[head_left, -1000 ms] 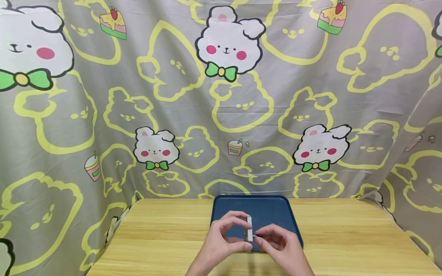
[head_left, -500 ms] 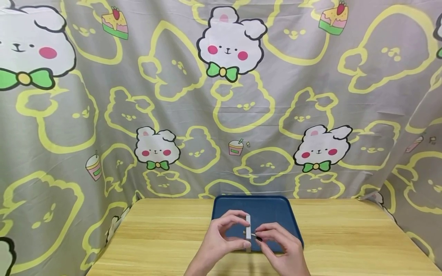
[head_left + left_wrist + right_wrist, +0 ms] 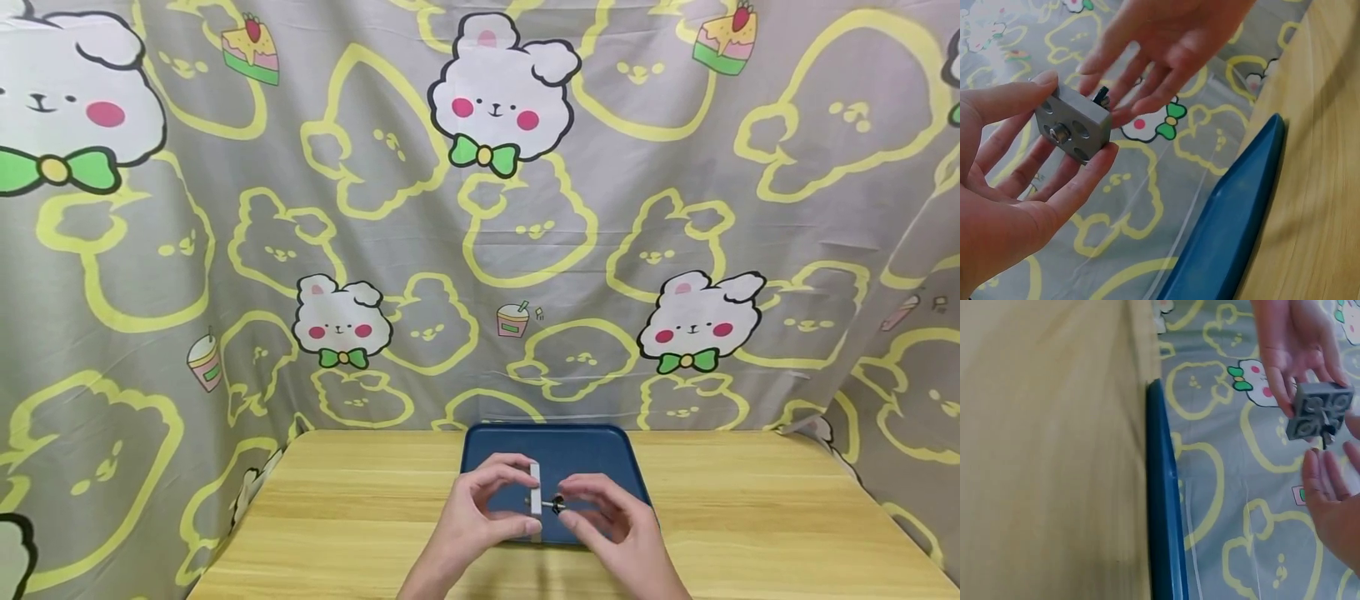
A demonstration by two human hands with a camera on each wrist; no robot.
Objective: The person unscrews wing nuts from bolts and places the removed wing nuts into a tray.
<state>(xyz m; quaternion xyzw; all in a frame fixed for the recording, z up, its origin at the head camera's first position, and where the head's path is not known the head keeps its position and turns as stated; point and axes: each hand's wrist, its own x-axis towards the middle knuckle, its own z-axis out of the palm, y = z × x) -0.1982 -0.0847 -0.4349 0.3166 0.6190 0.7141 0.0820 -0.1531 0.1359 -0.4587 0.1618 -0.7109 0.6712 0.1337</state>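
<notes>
My left hand (image 3: 480, 508) holds a small grey metal block (image 3: 536, 498) upright by its two ends, thumb below and fingers above in the head view. Round holes show in the block's corners in the left wrist view, with a silver bolt end (image 3: 1059, 132) at its middle. On the block's right side a thin shank carries a small dark wing-shaped knob (image 3: 557, 504). My right hand (image 3: 611, 525) is beside this knob, fingers and thumb parted around it; its fingers look loosely extended in the left wrist view. Whether a fingertip touches the knob is hard to tell.
Below and behind the hands a blue tray (image 3: 585, 450) lies on the wooden table (image 3: 360, 500). A grey curtain (image 3: 420, 242) with cartoon animals hangs behind the table and at both sides.
My right fingers have let go of the dark knob and spread apart around it. The knob sits at a different angle. My left hand has kept its hold, shifting slightly left and up.
</notes>
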